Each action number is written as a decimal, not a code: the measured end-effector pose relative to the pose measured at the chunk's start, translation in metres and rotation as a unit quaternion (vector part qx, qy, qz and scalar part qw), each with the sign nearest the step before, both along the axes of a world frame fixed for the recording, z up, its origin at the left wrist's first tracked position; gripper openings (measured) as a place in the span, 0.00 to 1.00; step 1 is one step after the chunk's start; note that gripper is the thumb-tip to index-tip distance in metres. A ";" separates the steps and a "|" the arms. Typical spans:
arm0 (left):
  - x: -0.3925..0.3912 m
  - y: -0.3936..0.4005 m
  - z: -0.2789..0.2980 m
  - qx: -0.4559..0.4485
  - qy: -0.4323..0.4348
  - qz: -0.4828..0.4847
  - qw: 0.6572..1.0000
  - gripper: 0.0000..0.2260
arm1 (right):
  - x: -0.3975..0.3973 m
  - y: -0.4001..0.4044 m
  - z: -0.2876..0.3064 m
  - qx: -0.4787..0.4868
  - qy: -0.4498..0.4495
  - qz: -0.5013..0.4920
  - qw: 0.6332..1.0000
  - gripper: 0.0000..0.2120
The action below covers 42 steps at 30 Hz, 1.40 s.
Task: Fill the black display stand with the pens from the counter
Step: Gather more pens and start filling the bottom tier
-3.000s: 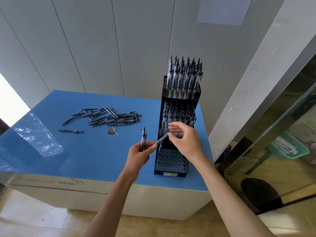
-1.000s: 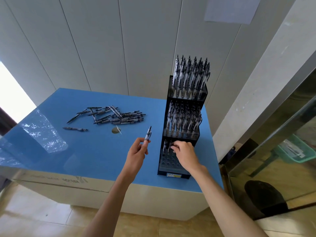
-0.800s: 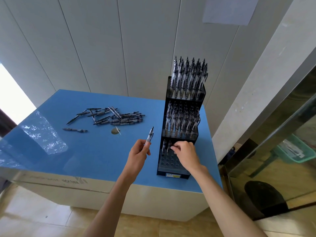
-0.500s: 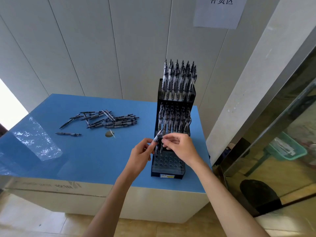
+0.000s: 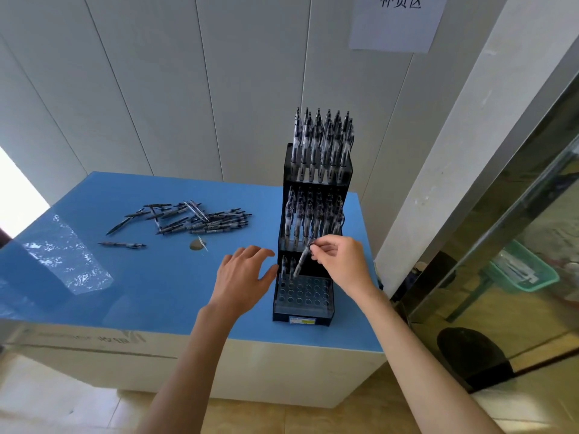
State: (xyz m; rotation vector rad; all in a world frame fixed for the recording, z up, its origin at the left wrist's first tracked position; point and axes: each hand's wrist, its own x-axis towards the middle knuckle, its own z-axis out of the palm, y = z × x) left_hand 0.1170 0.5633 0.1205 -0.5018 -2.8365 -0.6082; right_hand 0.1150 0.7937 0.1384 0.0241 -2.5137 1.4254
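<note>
The black display stand (image 5: 303,314) rises in three tiers at the right side of the blue counter (image 5: 150,277). Its top and middle tiers are packed with pens; the bottom tier holds two pens at its back left, the rest being bare holes. My right hand (image 5: 343,261) pinches a pen (image 5: 301,260) by its top, tilted, tip down over the bottom tier's back row. My left hand (image 5: 244,277) hovers open just left of the stand, holding nothing. A pile of loose pens (image 5: 200,219) lies on the counter at the left.
One single pen (image 5: 122,244) lies apart, left of the pile, and a small round brownish thing (image 5: 196,244) sits near it. White panelled wall stands behind the counter. A glass door and a green basket (image 5: 523,270) are at the right. The counter's front edge is close.
The pen passed from my left hand to my right hand. My right hand now holds it over the bottom tier, and my left hand has opened and dropped beside the stand.
</note>
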 end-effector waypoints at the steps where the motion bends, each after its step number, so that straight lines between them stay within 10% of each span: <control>1: -0.001 -0.004 0.000 -0.008 -0.002 0.006 1.000 0.16 | -0.001 0.001 -0.001 0.034 0.013 -0.007 0.999 0.03; 42: 0.023 -0.021 0.024 -0.014 -0.037 0.091 0.995 0.22 | 0.004 -0.023 0.002 0.138 0.044 0.079 0.986 0.09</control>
